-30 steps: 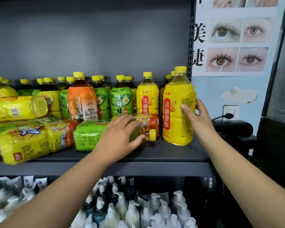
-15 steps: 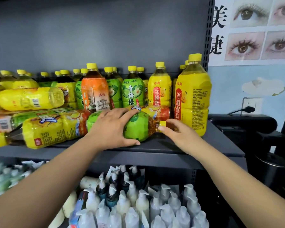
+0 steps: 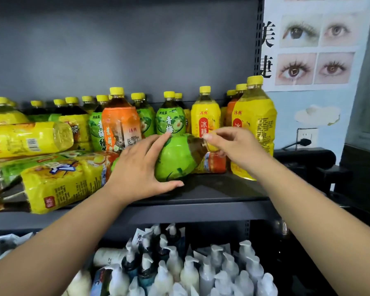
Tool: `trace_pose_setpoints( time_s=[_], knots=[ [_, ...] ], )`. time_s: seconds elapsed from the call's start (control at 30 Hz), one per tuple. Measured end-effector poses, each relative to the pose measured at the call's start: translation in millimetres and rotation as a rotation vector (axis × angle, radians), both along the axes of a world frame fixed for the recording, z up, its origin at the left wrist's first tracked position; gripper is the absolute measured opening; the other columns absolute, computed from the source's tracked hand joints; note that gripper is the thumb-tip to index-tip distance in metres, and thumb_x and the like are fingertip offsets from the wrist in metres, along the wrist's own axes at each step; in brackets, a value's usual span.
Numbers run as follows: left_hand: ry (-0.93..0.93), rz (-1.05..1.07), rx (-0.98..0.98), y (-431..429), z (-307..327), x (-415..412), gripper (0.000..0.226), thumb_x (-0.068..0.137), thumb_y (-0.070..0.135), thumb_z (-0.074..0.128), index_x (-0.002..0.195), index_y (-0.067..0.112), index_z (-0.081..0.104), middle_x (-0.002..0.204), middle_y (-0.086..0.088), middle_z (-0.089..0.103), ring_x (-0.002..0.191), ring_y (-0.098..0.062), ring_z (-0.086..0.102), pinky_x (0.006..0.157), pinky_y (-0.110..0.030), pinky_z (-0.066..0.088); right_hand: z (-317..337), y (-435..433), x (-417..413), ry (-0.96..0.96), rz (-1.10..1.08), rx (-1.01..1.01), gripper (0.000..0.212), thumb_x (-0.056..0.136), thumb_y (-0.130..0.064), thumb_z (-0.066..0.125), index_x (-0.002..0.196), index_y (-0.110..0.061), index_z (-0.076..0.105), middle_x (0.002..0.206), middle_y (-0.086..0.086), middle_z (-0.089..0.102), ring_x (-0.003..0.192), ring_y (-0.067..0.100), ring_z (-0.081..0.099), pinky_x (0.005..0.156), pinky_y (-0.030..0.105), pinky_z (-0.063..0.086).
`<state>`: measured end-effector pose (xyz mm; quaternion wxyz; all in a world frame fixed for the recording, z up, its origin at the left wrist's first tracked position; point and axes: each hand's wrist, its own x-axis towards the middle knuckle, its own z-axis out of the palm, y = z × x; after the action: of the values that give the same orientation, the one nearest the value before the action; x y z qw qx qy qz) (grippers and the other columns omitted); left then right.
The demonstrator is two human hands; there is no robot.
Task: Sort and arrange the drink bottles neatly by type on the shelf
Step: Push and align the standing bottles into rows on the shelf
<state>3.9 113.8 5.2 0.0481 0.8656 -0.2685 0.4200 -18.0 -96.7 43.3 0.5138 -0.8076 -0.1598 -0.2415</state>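
**Both hands on a tilted green bottle at the drinks shelf**

Head view: the green-labelled bottle (image 3: 175, 159) sits near the middle of the dark shelf (image 3: 212, 194), towards the front edge. It is tilted, with its neck raised to the right. The left hand (image 3: 140, 167) is wrapped over its body, the fingers (image 3: 158, 144) spread across the label and the thumb tucked underneath, grasping it. The right hand (image 3: 239, 149) comes in from the right, its fingers curled in a pinch on the bottle's yellow cap (image 3: 212, 144), which is blurred.

Just behind the tilted bottle lies an orange-labelled bottle (image 3: 215, 164) on its side. Behind that stands a row of upright bottles, all with yellow caps: a green one (image 3: 170, 120), a yellow one (image 3: 205, 117) and an orange one (image 3: 121, 122). A large yellow bottle (image 3: 255, 124) stands at the right end of the shelf, just beside the right wrist.

To the left, several bottles lie on their sides in a loose heap. A yellow one (image 3: 30, 138) is on top and another yellow-labelled one (image 3: 58, 185) is at the front edge.

On the level below is a crowd of pump bottles (image 3: 190, 272), mostly white. On the wall to the right hangs a poster of eyes (image 3: 314, 43) above a wall socket (image 3: 307, 135) with a plug in it.
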Motion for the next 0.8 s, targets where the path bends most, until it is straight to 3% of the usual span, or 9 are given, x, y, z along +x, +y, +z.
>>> trace_pose_setpoints(
  time_s=[0.1,0.23,0.33,0.4,0.47,0.53,0.63,0.8],
  knots=[
    [0.043,0.007,-0.225,-1,16,-7,0.107,0.059,0.070,0.065,0.145,0.025,0.019,0.138,-0.008,0.048,0.120,-0.028,0.052,0.091,-0.040,0.046,39,20,1,-0.152,-0.084,-0.024,0.022,0.083,-0.035,0.064,0.076,-0.014,0.068,0.065,-0.004,0.057,0.056,0.008,0.046,0.066,0.028,0.041],
    [0.111,-0.070,-0.530,-3,19,-7,0.103,0.064,0.056,0.070,0.146,0.030,0.014,0.151,0.007,0.028,0.134,-0.014,0.033,0.103,-0.030,0.033,74,49,6,-0.206,-0.101,-0.137,0.033,0.085,-0.039,0.061,0.085,-0.008,0.071,0.065,0.001,0.052,0.060,0.010,0.045,0.068,0.033,0.046],
    [0.116,-0.098,-0.710,-1,14,1,0.099,0.068,0.052,0.070,0.146,0.028,0.014,0.152,0.008,0.025,0.137,-0.013,0.028,0.106,-0.027,0.026,74,64,11,-0.086,0.076,0.006,0.026,0.089,-0.030,0.058,0.103,-0.010,0.066,0.068,0.000,0.050,0.059,0.009,0.044,0.063,0.028,0.048],
    [0.105,-0.110,-0.801,-1,12,7,0.097,0.069,0.052,0.068,0.146,0.026,0.014,0.152,0.005,0.024,0.138,-0.015,0.026,0.108,-0.028,0.023,67,68,17,-0.006,0.174,0.068,0.035,0.088,-0.030,0.058,0.120,-0.015,0.057,0.083,-0.002,0.056,0.067,0.006,0.052,0.071,0.026,0.051],
    [0.102,-0.092,-0.858,0,11,12,0.096,0.072,0.052,0.065,0.147,0.023,0.013,0.153,0.000,0.024,0.139,-0.018,0.024,0.110,-0.031,0.021,57,68,21,0.019,0.226,0.102,0.032,0.087,-0.031,0.059,0.118,-0.022,0.056,0.096,-0.003,0.060,0.077,0.006,0.056,0.079,0.028,0.051],
    [0.108,-0.058,-0.920,3,9,17,0.095,0.074,0.052,0.063,0.147,0.019,0.012,0.152,-0.005,0.024,0.139,-0.022,0.023,0.112,-0.035,0.021,47,68,26,-0.007,0.217,0.107,0.018,0.086,-0.026,0.061,0.104,-0.024,0.060,0.091,-0.003,0.061,0.075,0.007,0.055,0.074,0.026,0.050],
    [0.112,-0.017,-1.036,10,6,21,0.095,0.075,0.052,0.062,0.147,0.014,0.013,0.151,-0.010,0.026,0.138,-0.026,0.025,0.114,-0.040,0.022,27,63,43,-0.118,0.035,-0.045,0.007,0.085,-0.020,0.064,0.089,-0.016,0.067,0.081,-0.003,0.063,0.072,0.006,0.053,0.072,0.024,0.044],
    [0.059,-0.002,-1.088,6,4,18,0.090,0.076,0.049,0.064,0.146,0.018,0.017,0.150,-0.006,0.029,0.137,-0.022,0.028,0.112,-0.036,0.024,2,40,69,-0.027,-0.133,-0.364,0.026,0.084,-0.035,0.064,0.099,-0.014,0.069,0.094,-0.005,0.063,0.089,0.006,0.051,0.076,0.021,0.039]
  ],
)
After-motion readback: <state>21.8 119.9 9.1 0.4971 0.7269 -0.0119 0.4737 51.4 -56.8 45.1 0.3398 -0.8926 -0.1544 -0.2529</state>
